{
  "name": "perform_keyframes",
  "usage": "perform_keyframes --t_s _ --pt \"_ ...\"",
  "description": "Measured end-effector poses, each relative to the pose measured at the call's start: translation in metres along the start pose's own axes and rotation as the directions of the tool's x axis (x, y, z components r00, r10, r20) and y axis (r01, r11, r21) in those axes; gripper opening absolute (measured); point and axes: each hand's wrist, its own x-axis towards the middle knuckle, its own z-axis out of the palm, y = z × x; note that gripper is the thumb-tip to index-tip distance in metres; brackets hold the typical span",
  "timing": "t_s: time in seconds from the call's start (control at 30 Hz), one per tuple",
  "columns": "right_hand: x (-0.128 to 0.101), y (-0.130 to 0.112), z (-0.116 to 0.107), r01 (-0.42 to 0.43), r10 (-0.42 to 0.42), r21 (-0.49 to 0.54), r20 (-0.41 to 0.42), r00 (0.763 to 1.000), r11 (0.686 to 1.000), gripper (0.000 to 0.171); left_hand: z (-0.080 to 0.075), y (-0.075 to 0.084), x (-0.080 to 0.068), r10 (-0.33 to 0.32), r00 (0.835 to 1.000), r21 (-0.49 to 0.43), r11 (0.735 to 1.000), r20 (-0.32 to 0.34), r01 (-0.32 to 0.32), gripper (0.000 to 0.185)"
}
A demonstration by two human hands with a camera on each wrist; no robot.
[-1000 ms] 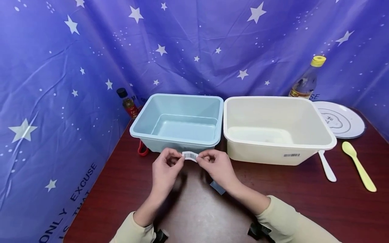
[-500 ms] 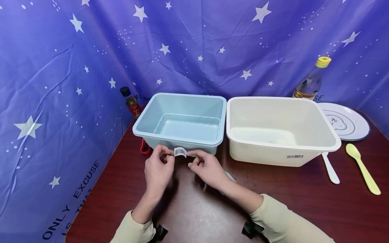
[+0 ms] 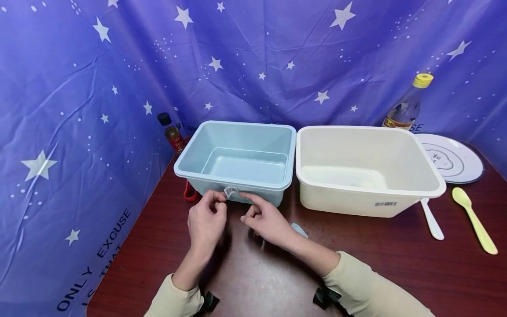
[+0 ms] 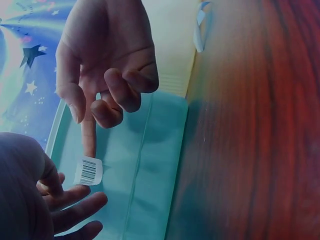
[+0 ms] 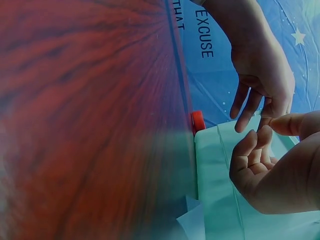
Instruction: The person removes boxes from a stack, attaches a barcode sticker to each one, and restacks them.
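A small white barcode sticker (image 3: 231, 192) is held up, bent in a curve, in front of the blue plastic bin (image 3: 186, 178). My left hand (image 3: 207, 218) pinches its left edge between thumb and fingertip. From the other side, my right hand (image 3: 267, 222) reaches in with a straight index finger touching the sticker's right edge, while its other fingers curl loosely around nothing. In the left wrist view the barcode sticker (image 4: 89, 171) lies against or just before the bin's wall; whether it touches the wall, I cannot tell.
A cream bin (image 3: 344, 202) with its own barcode label stands right of the blue one. A pale blue scrap (image 3: 299, 229) lies near my right forearm. Farther out are a plate (image 3: 455, 158), a yellow spoon (image 3: 475, 222), a white utensil handle (image 3: 432, 222), two bottles and a red object (image 3: 190, 192).
Both hands have brought the sticker leftward and up to the blue bin's front wall. The right hand has gone from pinching the sticker to touching it with a straight index finger.
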Motion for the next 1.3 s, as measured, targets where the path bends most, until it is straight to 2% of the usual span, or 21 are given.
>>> perform_keyframes --t_s 0.17,0.4,0.57,0.7,0.83,1.0,1.07,1.17,1.3 --pt "-0.001 0.0 -0.001 -0.015 0.015 0.01 0.015 1.0 1.0 0.062 0.0 -0.001 0.0 -0.008 1.0 0.003 1.0 0.022 0.008 0.019" --pt "-0.003 0.0 0.0 -0.054 0.054 -0.045 0.015 0.998 0.998 0.06 -0.001 -0.001 0.0 -0.022 0.999 0.052 0.998 0.037 0.02 0.018" --pt "-0.005 0.001 0.001 -0.039 0.041 -0.05 0.044 0.998 0.998 0.052 -0.002 -0.002 0.001 0.01 1.0 0.1 0.995 0.02 -0.012 0.016" --pt "-0.005 0.001 -0.001 -0.012 0.016 -0.056 0.062 0.998 0.998 0.052 -0.002 -0.002 0.002 0.047 0.998 0.04 0.998 0.033 -0.048 0.018" --pt "-0.005 0.0 -0.005 -0.012 0.015 -0.054 0.061 0.998 0.998 0.06 -0.001 -0.002 0.002 0.035 0.997 -0.028 0.999 0.071 -0.033 0.021" --pt "-0.009 -0.001 -0.012 -0.015 0.02 -0.073 0.064 0.998 0.997 0.061 0.0 -0.003 0.002 0.027 0.997 -0.016 1.0 0.073 -0.026 0.02" --pt "-0.012 -0.003 -0.016 -0.008 0.014 -0.086 0.068 0.998 0.996 0.059 0.001 -0.003 0.001 0.052 0.996 -0.04 0.998 0.073 -0.049 0.02" --pt "-0.019 -0.005 -0.024 0.009 -0.002 -0.112 0.061 0.998 0.994 0.054 0.003 -0.003 0.001 0.127 0.988 -0.109 0.987 0.09 -0.117 0.02" --pt "-0.029 -0.005 -0.036 0.045 -0.038 -0.15 0.048 0.998 0.988 0.046 0.006 0.0 0.0 0.241 0.96 -0.216 0.954 0.141 -0.208 0.019"
